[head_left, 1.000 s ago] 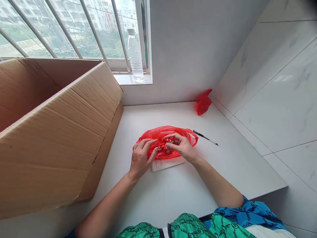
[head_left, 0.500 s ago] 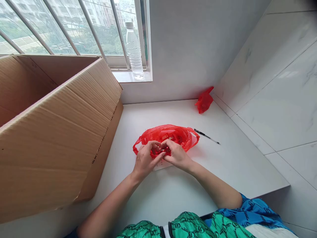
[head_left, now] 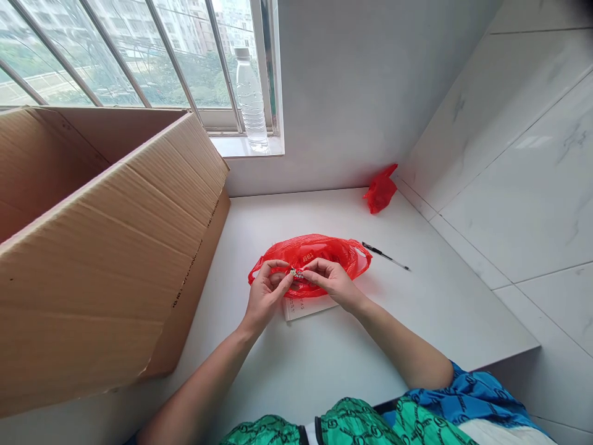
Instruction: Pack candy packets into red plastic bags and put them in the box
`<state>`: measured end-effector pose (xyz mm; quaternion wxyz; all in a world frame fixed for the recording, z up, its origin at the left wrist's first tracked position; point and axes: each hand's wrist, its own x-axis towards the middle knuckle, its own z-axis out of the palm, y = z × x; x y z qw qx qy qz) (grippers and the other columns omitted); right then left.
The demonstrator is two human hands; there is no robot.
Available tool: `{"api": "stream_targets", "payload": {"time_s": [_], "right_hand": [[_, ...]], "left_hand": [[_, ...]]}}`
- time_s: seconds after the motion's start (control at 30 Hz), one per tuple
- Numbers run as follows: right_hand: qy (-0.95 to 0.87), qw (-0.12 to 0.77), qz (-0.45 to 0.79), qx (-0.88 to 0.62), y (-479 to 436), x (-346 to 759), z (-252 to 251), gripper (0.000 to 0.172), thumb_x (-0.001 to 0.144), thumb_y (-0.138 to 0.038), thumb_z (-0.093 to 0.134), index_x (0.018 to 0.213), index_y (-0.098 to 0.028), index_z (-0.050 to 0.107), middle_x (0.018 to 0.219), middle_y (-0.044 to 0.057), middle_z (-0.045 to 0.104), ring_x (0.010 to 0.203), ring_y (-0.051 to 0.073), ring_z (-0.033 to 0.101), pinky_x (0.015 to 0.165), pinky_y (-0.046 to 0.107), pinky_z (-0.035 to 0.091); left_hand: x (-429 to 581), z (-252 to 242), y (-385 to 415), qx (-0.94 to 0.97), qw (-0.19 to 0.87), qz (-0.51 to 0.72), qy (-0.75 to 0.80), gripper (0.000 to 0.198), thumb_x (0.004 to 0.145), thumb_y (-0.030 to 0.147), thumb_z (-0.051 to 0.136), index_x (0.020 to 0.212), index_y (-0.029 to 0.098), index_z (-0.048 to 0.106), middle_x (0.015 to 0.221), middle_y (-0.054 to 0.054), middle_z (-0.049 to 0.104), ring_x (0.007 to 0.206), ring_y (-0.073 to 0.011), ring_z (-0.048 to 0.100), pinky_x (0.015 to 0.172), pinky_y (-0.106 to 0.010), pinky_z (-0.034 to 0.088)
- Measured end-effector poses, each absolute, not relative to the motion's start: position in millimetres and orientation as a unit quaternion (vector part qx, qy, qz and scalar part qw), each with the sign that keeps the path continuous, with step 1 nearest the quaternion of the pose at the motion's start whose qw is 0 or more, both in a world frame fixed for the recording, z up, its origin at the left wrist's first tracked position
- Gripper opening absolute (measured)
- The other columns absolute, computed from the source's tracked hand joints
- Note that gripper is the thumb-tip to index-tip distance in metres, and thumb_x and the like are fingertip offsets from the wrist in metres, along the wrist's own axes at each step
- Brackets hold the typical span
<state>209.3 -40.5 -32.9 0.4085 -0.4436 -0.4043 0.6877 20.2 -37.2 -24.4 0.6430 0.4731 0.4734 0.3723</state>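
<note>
A red plastic bag [head_left: 319,252] lies on the white counter [head_left: 324,358] in front of me, partly over a white sheet of paper [head_left: 308,307]. My left hand [head_left: 265,295] and my right hand [head_left: 331,281] meet at the bag's near edge. Their fingertips pinch one small silvery item [head_left: 295,272] between them, just above the bag. What the item is cannot be made out.
A large open cardboard box [head_left: 102,241] fills the left side. A black pen [head_left: 385,256] lies right of the bag, and a second small red bag [head_left: 380,190] sits in the far corner. A plastic water bottle [head_left: 250,99] stands on the windowsill. Tiled wall on the right.
Both hands have come out of the bag's folds and now hold a small silvery item together at its near edge; more of the paper shows.
</note>
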Motion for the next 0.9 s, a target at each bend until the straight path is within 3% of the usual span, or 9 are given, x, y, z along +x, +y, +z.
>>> {"api": "stream_targets", "payload": {"time_s": [0.17,0.27,0.47,0.63,0.9], "right_hand": [[-0.404,0.427,0.678,-0.441,-40.6,211.2,-36.0,0.027,0.085,-0.045,0.070,0.086,-0.019,0.068,0.084,0.001,0.068,0.080,0.015,0.064,0.079,0.032,0.053],[-0.421,0.430,0.667,-0.439,-41.4,211.0,-37.2,0.025,0.086,-0.044,0.068,0.085,-0.019,0.067,0.084,0.001,0.068,0.080,0.015,0.064,0.079,0.032,0.053],[-0.447,0.423,0.641,-0.459,-42.5,210.2,-35.8,0.026,0.088,-0.045,0.065,0.085,-0.019,0.065,0.082,0.000,0.065,0.078,0.014,0.062,0.077,0.031,0.052],[-0.521,0.359,0.610,-0.477,-43.5,213.4,-28.7,0.025,0.085,-0.045,0.070,0.089,-0.020,0.066,0.085,0.000,0.068,0.075,0.014,0.061,0.069,0.028,0.050],[-0.573,0.358,0.562,-0.478,-43.9,213.7,-23.6,0.020,0.091,-0.040,0.063,0.090,-0.020,0.067,0.085,0.001,0.069,0.075,0.014,0.063,0.069,0.027,0.051]], "left_hand": [[19.3,-24.5,-39.8,0.509,0.637,0.352,0.460,0.029,0.093,0.037,0.062,0.116,0.021,0.056,0.085,-0.002,0.071,0.084,-0.0178,0.070,0.083,-0.033,0.056],[19.5,-27.3,-38.5,0.518,0.611,0.365,0.474,0.022,0.092,0.038,0.063,0.105,0.020,0.063,0.095,-0.004,0.069,0.088,-0.0167,0.067,0.081,-0.028,0.055],[18.0,-30.5,-35.9,0.549,0.574,0.363,0.488,0.018,0.091,0.036,0.065,0.092,0.018,0.066,0.088,-0.003,0.067,0.082,-0.0149,0.065,0.075,-0.026,0.054],[16.3,-33.3,-36.9,0.592,0.545,0.353,0.478,0.016,0.092,0.034,0.064,0.094,0.019,0.067,0.089,-0.003,0.068,0.082,-0.0156,0.066,0.075,-0.027,0.056],[17.0,-31.6,-36.8,0.656,0.502,0.326,0.461,0.016,0.094,0.033,0.060,0.104,0.021,0.064,0.094,-0.003,0.068,0.082,-0.0150,0.067,0.074,-0.028,0.056]]}}
